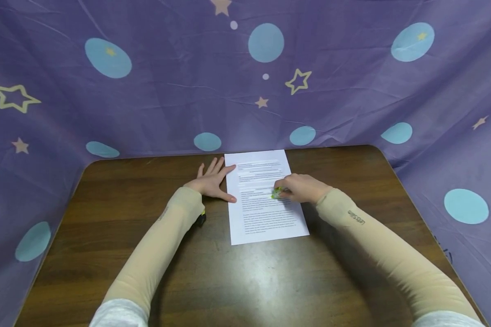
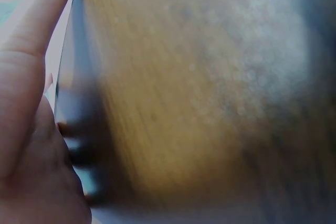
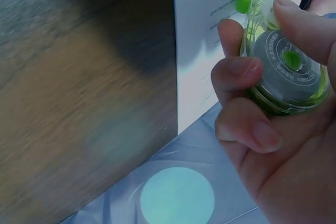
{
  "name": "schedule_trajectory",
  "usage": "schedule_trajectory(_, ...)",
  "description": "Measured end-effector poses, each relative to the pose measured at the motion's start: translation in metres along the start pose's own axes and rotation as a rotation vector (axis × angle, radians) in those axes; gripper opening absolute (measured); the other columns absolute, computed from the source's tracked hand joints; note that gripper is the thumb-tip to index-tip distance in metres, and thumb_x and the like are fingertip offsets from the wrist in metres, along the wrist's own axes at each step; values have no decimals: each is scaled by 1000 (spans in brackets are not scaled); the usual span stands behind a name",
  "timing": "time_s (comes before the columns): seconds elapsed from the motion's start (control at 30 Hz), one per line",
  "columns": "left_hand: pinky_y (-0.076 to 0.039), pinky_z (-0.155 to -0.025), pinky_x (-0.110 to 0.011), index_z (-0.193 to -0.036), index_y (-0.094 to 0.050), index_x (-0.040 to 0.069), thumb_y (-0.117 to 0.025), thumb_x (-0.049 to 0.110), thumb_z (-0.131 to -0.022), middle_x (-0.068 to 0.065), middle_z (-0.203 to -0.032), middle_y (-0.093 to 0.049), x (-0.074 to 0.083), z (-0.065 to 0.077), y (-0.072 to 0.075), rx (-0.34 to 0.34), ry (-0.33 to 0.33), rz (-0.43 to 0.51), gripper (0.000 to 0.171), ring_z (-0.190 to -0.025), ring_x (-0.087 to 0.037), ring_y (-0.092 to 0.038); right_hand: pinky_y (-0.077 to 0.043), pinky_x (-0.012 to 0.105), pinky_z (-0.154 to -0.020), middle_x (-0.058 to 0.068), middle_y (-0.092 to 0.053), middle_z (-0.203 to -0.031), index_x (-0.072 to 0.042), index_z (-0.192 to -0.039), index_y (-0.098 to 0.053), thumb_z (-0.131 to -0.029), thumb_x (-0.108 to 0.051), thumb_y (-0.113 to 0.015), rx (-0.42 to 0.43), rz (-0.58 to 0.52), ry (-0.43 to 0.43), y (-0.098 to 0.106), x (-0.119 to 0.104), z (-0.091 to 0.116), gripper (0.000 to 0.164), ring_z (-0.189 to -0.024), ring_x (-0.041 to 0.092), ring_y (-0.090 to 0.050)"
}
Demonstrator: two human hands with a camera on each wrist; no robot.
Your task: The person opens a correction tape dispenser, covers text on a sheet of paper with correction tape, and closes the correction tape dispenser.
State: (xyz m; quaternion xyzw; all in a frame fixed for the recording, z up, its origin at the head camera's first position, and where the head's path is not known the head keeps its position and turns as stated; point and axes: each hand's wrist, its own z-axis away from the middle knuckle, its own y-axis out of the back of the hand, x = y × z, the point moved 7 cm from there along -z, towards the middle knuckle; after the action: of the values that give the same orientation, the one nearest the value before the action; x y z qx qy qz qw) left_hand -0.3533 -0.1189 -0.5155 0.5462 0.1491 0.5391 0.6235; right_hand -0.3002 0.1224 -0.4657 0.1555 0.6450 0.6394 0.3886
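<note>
A printed sheet of paper (image 1: 266, 222) lies on the table, with white strips covering several of its upper lines. My right hand (image 1: 304, 187) grips a green, see-through correction tape dispenser (image 3: 289, 61), thumb on one side and fingers curled round the other. In the head view the dispenser's tip is over the middle of the text, close to the page; whether it touches cannot be made out. My left hand (image 1: 213, 181) rests with spread fingers at the sheet's left edge, its thumb on the paper. The left wrist view shows that thumb (image 2: 26, 72) beside blurred wood.
The brown wooden table (image 1: 147, 181) reaches back to a purple curtain (image 1: 167, 68) with stars and blue spots, which also hangs along both sides. A small black object (image 1: 201, 220) sits at my left wrist.
</note>
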Motion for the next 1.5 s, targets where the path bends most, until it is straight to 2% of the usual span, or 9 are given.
schedule_trajectory(0.3, 18, -119, -66, -170, -8, 26, -79, 73, -78, -16, -172, 20, -6, -1, -3, -15, 3, 23, 126, -157, -35, 23, -53, 41, -68, -1, -71, -89, -14, -103, -72, -95, -9, -76, -8, -20, -29, -1, 15, 10, 10, -74, 14, -59)
schedule_trajectory(0.6, 20, -119, -64, -170, -4, 30, -75, 83, -71, -10, -172, 25, -18, -11, -12, -16, 4, 26, 132, -156, -30, 29, -54, 41, -67, 0, -73, -94, -12, -106, -74, -95, -8, -76, 1, -36, -47, 3, 24, 23, 11, -77, 15, -62)
schedule_trajectory(0.9, 16, -119, -67, -170, -8, 25, -80, 69, -80, -16, -173, 18, -3, -1, -3, -7, -4, 11, 123, -158, -35, 22, -53, 41, -67, -3, -71, -92, -10, -112, -75, -97, -10, -74, 5, -46, -86, 7, 35, 36, 15, -77, 13, -60)
schedule_trajectory(1.1, 15, -119, -68, -170, -10, 24, -80, 67, -81, -17, -173, 16, 1, 2, -1, 1, -7, -1, 121, -158, -37, 20, -54, 44, -68, -3, -71, -92, -11, -113, -75, -97, -12, -74, 19, -48, -95, 7, 39, 40, 16, -78, 14, -61)
schedule_trajectory(1.5, 15, -119, -68, -170, -9, 24, -79, 68, -81, -18, -172, 18, 1, 1, -1, -2, -14, 10, 121, -158, -37, 20, -54, 40, -72, -2, -73, -98, -10, -115, -75, -97, -12, -75, 2, -55, -80, 6, 41, 40, 18, -80, 12, -61)
